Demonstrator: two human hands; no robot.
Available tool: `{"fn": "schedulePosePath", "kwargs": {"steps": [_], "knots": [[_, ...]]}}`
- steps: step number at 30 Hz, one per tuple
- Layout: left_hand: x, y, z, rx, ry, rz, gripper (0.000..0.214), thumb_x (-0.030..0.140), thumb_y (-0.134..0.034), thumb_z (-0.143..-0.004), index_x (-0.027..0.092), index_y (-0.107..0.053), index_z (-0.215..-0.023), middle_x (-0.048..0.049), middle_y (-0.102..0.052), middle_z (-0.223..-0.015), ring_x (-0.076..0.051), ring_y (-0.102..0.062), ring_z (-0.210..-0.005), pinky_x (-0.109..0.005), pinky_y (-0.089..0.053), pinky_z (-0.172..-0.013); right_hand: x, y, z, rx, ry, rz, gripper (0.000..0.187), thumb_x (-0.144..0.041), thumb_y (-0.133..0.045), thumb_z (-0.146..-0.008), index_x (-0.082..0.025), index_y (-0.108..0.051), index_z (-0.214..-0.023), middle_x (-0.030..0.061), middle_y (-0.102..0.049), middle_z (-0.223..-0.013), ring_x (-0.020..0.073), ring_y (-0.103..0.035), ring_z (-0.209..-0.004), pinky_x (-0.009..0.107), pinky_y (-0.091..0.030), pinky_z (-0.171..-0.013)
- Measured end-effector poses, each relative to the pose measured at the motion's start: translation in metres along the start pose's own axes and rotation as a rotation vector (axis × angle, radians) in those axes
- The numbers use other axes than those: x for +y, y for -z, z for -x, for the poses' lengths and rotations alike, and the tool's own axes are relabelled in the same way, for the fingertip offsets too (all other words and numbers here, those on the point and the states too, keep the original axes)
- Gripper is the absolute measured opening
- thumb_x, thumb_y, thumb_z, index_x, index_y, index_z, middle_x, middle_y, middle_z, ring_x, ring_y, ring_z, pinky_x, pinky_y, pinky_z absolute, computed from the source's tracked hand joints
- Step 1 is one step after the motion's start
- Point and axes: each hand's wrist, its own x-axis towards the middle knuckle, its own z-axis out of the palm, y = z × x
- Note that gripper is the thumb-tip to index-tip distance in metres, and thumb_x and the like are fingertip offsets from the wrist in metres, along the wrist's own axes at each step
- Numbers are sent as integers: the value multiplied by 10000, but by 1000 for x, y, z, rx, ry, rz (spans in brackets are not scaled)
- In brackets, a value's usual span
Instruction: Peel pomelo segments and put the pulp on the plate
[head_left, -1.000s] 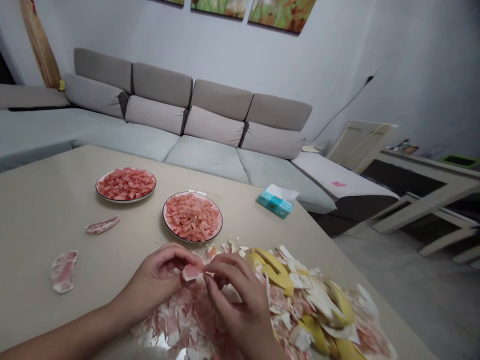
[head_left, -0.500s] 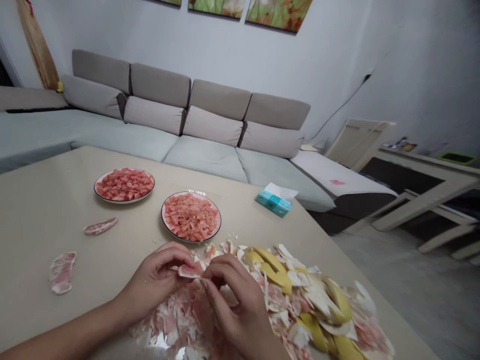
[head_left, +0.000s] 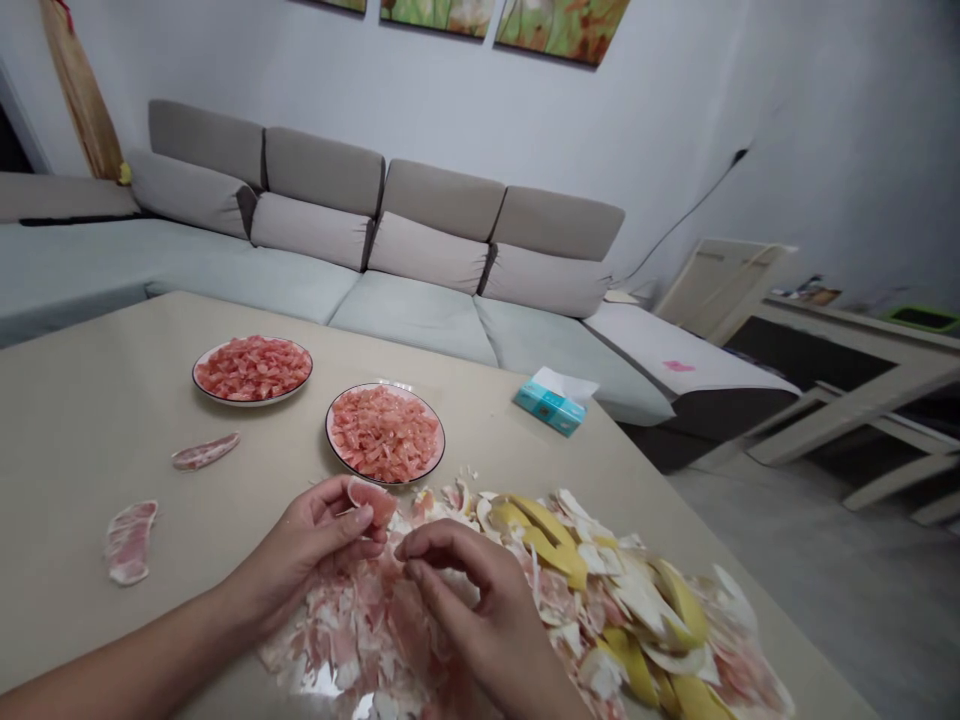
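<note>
My left hand (head_left: pixel 311 545) pinches a pink pomelo segment (head_left: pixel 373 500) between thumb and fingers, just in front of the nearer plate. Close to its right, my right hand (head_left: pixel 484 610) has thumb and forefinger together, apart from the segment; anything between those fingertips is too small to make out. Below both hands spreads a heap of pale membrane scraps (head_left: pixel 341 635). Peeled pink pulp (head_left: pixel 386 430) fills the nearer plate (head_left: pixel 441 452). Two unpeeled segments lie at the left: a larger one (head_left: pixel 130 541) and a thinner one (head_left: pixel 205 452).
A second plate (head_left: pixel 252 402) of pulp stands farther back on the table (head_left: pixel 247 530). Yellow and white pomelo rind (head_left: pixel 626 580) is piled at the right. A blue tissue pack (head_left: pixel 550 405) lies near the right edge. Beyond the table runs a grey sofa (head_left: pixel 412 310).
My hands have drawn apart. The left hand has turned and lifted the pomelo segment slightly up and left, while the right hand's fingertips have come off it.
</note>
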Motion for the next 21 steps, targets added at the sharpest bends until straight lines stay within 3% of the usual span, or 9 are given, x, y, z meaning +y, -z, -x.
{"fn": "schedulePosePath", "kwargs": {"steps": [2,5,7,8,10,13,18,21], "knots": [[1,-1,-1,-18,32,58,146,277,-703,-827,168,-675,-920,-10,-617,-859,-107,-636,-796,-192,-555,-752,2,0,1,27,-29,26,143,-192,-594,-845,-217,-725,-897,43,-746,-853,184,-694,-779,284,-551,-715],[1,-1,-2,-42,62,134,125,266,-687,-841,152,-674,-893,-19,-610,-864,-114,-653,-806,-186,-571,-749,4,-1,1,47,-105,84,127,-259,-644,-831,-209,-758,-860,0,-696,-576,150,-641,-497,222,-502,-476],[1,0,-3,-53,64,161,113,258,-671,-855,148,-665,-881,-27,-620,-886,-124,-674,-835,-174,-573,-749,6,0,0,55,-101,148,131,-267,-643,-834,-208,-758,-813,-27,-636,-475,130,-574,-401,212,-459,-416],[1,0,-3,-55,63,167,113,258,-661,-864,147,-660,-885,-32,-630,-901,-130,-685,-851,-168,-574,-747,6,0,-1,69,-67,177,120,-249,-642,-830,-212,-753,-808,-16,-667,-527,139,-606,-451,222,-492,-463],[1,1,-4,-46,60,172,118,258,-645,-877,150,-651,-921,-47,-658,-935,-145,-703,-877,-169,-578,-751,8,1,-3,112,37,214,106,-201,-650,-806,-226,-743,-852,35,-753,-818,193,-700,-735,287,-567,-686],[-1,0,-4,-29,58,168,151,265,-630,-890,147,-630,-984,-85,-698,-995,-169,-717,-913,-198,-583,-795,12,0,-4,163,136,237,155,-173,-669,-796,-251,-730,-916,74,-691,-1144,244,-635,-1072,398,-511,-935],[-3,1,0,-10,64,124,213,297,-640,-883,151,-600,-1033,-133,-715,-1074,-214,-700,-1005,-256,-578,-848,18,-6,-3,237,157,246,167,-174,-656,-828,-246,-700,-972,75,-683,-1051,229,-635,-1011,376,-521,-891],[3,4,-6,92,-38,38,245,299,-676,-856,160,-600,-1043,-115,-721,-1076,-211,-680,-1047,-277,-546,-911,19,-5,-3,295,160,285,159,-167,-595,-867,-239,-676,-983,71,-673,-1016,222,-631,-969,363,-515,-859]]}}
